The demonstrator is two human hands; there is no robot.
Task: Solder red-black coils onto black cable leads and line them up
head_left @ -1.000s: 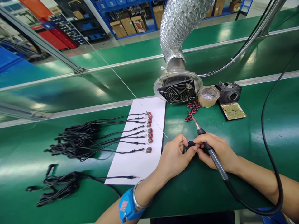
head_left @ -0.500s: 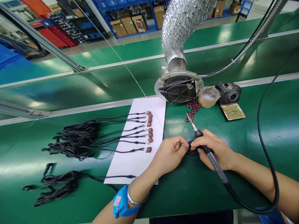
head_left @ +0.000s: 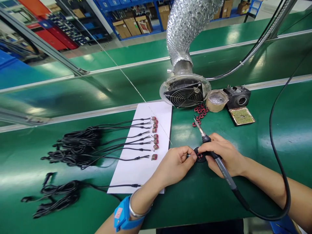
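Observation:
My right hand [head_left: 225, 156] is wrapped around a soldering iron [head_left: 225, 174], its metal tip pointing up and away from me. The fingertips of that hand touch a round black piece [head_left: 200, 160] on the table, with a small red-and-black ring [head_left: 200, 155] in its middle. From the left, my left hand [head_left: 176, 162] pinches thin solder wire [head_left: 136, 89], which hangs down from the upper left; a short bright end shows by the thumb. The left fingertips are at the black piece's left edge. A blue wrist strap [head_left: 125, 214] is on my left wrist.
On a white board [head_left: 126, 175] lie several small coils [head_left: 154, 157] beside cable ends. Bundled black cables [head_left: 75, 146] are at left. A fume extractor [head_left: 186, 94] hangs ahead, near loose red-and-black rings [head_left: 201, 110], a round tub [head_left: 216, 104], an iron stand [head_left: 237, 97] and a sponge tray [head_left: 241, 116].
My left fingers have drawn slightly back left from the black piece, showing more of the red-and-black ring. The right hand keeps its grip on the soldering iron. The view has shifted slightly.

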